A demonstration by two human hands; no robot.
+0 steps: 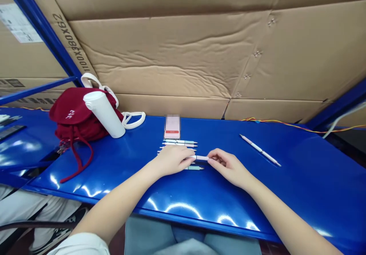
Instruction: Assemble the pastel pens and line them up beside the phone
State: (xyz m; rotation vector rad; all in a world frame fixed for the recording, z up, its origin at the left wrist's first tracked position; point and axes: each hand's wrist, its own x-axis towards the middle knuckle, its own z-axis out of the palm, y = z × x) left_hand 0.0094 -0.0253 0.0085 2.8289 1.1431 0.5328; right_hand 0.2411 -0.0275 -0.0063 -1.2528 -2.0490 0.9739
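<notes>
Both hands are on a pink and white pen (201, 158) lying crosswise above the blue table. My left hand (175, 158) is closed on its left part, fingers over the barrel. At the other end, my right hand (227, 165) pinches the tip between thumb and fingers. Under and around my left hand lie several more pens in a stack of rows, partly hidden by it. A pen with a light blue end (183, 141) lies at the far side of the rows, and a mint pen (197, 168) at the near side.
A phone (172, 127) lies just beyond the pens. One separate pen (260, 150) rests at the right on the blue table (228, 201). To the left are a red backpack (80, 110) and a leaning white bottle (105, 113). Cardboard (183, 56) stands behind; another person's legs (25, 209) show at lower left.
</notes>
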